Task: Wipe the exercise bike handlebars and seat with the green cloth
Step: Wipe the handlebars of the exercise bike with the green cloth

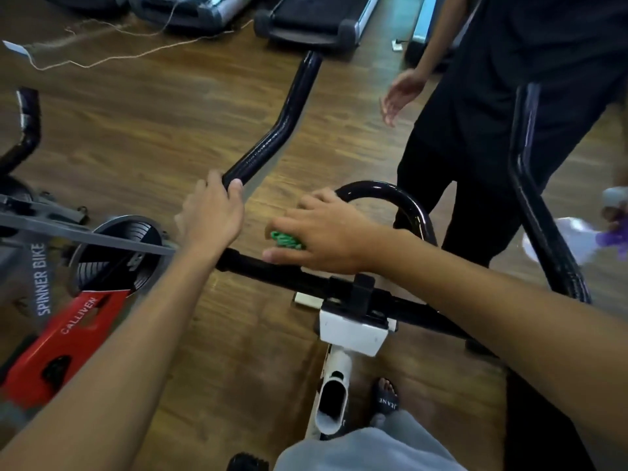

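Green cloth (286, 240) bunched under right hand (326, 232); glossy handlebars (275, 130)

Soft, dim indoor light lay over the scene, glare streaked the black handlebars (272, 137), motion blur smeared edges, and wide-angle distortion bent the frame.

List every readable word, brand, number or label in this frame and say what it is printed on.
"SPINNER BIKE": white letters on the grey frame of the neighbouring bike at left.
"CALLIVEN": white letters on that bike's red panel.
"JEANE": appears to read so, on the strap of the black sandal; small, so not certain.
No text shows on the handlebars, the green cloth or the white stem.
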`<action>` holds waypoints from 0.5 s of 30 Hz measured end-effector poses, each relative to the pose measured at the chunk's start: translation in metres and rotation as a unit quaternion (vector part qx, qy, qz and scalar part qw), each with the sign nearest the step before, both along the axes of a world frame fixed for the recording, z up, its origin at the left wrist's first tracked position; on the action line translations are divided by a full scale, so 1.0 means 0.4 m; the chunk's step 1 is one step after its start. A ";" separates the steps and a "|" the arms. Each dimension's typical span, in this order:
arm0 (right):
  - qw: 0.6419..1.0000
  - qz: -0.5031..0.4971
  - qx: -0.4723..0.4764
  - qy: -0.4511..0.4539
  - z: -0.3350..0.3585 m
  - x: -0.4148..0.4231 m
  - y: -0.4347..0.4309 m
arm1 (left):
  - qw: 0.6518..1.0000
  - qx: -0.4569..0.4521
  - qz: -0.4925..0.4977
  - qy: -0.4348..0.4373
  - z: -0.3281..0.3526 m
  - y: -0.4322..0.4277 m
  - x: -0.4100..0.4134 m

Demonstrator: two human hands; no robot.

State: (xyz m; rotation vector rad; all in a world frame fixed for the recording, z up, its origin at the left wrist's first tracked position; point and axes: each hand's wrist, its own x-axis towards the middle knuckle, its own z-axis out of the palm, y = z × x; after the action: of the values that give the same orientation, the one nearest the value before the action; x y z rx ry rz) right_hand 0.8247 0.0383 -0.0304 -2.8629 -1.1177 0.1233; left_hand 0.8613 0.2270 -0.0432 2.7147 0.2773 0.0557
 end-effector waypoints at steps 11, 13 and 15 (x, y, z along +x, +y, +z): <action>0.997 0.013 0.082 -0.008 -0.026 -0.013 -0.025 | 0.999 -0.032 0.006 0.008 0.007 0.003 -0.004; 0.997 0.011 0.081 -0.007 -0.026 0.000 -0.051 | 1.000 -0.027 0.007 0.007 0.008 0.002 -0.004; 0.995 -0.038 0.088 -0.014 -0.031 0.017 -0.085 | 1.000 -0.025 0.006 0.006 0.007 0.000 -0.002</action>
State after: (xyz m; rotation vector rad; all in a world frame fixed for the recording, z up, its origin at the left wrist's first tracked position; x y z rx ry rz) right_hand 0.8316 0.0043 -0.0428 -2.7534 -0.9707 -0.0198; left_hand 0.8605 0.2270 -0.0403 2.6654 0.2936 0.0342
